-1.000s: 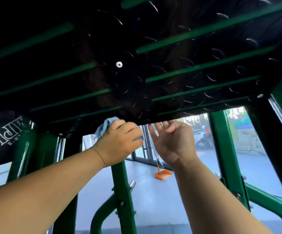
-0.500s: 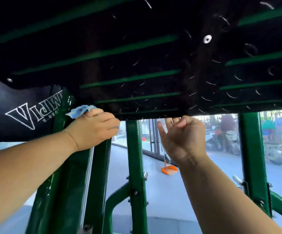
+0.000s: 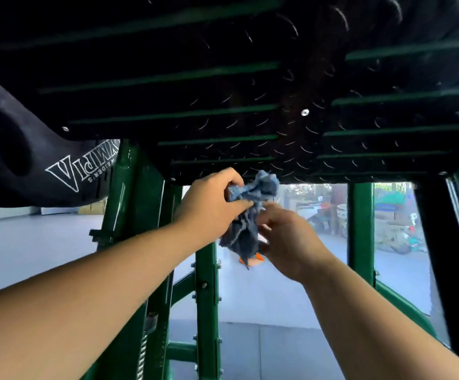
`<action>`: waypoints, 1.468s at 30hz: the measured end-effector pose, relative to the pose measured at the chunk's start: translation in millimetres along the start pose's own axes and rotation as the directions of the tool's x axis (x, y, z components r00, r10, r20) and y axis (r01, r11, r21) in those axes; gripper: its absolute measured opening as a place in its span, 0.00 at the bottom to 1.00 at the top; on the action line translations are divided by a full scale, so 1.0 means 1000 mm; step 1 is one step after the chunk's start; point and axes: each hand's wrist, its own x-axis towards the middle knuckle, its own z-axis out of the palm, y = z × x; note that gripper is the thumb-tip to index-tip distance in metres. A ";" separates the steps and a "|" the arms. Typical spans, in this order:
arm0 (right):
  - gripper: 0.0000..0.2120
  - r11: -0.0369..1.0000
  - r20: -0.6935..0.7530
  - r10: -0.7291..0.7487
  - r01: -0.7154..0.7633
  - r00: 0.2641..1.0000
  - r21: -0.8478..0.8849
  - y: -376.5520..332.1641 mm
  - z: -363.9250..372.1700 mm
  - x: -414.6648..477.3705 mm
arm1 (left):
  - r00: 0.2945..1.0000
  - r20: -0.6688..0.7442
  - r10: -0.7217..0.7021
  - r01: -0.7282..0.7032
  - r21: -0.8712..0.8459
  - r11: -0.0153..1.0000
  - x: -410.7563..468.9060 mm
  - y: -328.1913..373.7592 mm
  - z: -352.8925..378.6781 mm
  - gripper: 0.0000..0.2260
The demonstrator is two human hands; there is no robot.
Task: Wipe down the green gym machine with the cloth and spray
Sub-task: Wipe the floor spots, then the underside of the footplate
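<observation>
I look up from under the green gym machine [image 3: 207, 292], whose black tread plate [image 3: 223, 111] with green bars fills the top of the view. My left hand [image 3: 209, 207] grips a crumpled blue cloth [image 3: 246, 215] just below the plate's front edge. My right hand [image 3: 286, 237] pinches the lower right part of the same cloth, which hangs between both hands. No spray bottle is in view.
Green uprights [image 3: 360, 231] stand left, middle and right. A black pad with white lettering [image 3: 66, 171] sits at the upper left. An orange dustpan [image 3: 258, 257] lies on the grey floor behind the cloth. Parked scooters [image 3: 316, 212] show outside.
My left hand has come away from the plate's left edge and moved right and down with the cloth. My right hand left the plate's edge and took hold of the cloth.
</observation>
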 end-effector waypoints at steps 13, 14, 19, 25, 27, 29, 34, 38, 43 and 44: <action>0.10 0.951 -0.198 0.119 -0.169 0.973 -0.259 -0.053 -0.033 -0.158 | 0.825 0.433 -0.364 0.563 -0.687 0.459 -0.093 0.116 0.016 0.07; 0.10 0.958 -0.212 0.131 -0.179 0.968 -0.224 -0.057 -0.034 -0.166 | 0.832 0.426 -0.356 0.553 -0.695 0.460 -0.097 0.124 0.017 0.08; 0.12 0.957 -0.285 0.058 -0.134 0.957 -0.255 -0.083 -0.038 -0.201 | 0.833 0.452 -0.319 0.552 -0.636 0.540 -0.108 0.158 0.029 0.03; 0.10 0.914 -0.482 -0.026 -0.174 0.876 -0.366 -0.115 -0.048 -0.237 | 0.772 0.616 -0.156 0.601 -0.628 0.495 -0.115 0.191 0.020 0.08; 0.10 0.910 -0.550 -0.038 -0.198 0.835 -0.365 -0.120 -0.052 -0.251 | 0.731 0.673 -0.115 0.634 -0.606 0.481 -0.120 0.199 0.020 0.10; 0.13 0.907 -0.594 -0.075 -0.193 0.801 -0.375 -0.126 -0.058 -0.265 | 0.696 0.716 -0.059 0.637 -0.576 0.512 -0.127 0.207 0.014 0.09; 0.17 0.910 -0.527 -0.037 -0.188 0.849 -0.368 -0.136 -0.059 -0.306 | 0.572 0.817 0.075 0.597 -0.478 0.645 -0.136 0.222 0.007 0.09; 0.10 0.907 -0.550 0.055 -0.272 0.833 -0.322 -0.155 -0.058 -0.348 | 0.582 0.803 0.129 0.467 -0.459 0.756 -0.150 0.260 0.009 0.11; 0.31 0.865 -0.465 0.080 -0.293 0.882 -0.407 -0.171 -0.077 -0.408 | 0.764 0.641 0.079 0.217 -0.369 0.904 -0.168 0.309 0.030 0.16; 0.31 0.878 -0.465 0.059 -0.267 0.884 -0.397 -0.173 -0.079 -0.415 | 0.798 0.601 0.043 0.168 -0.290 0.942 -0.167 0.313 0.033 0.20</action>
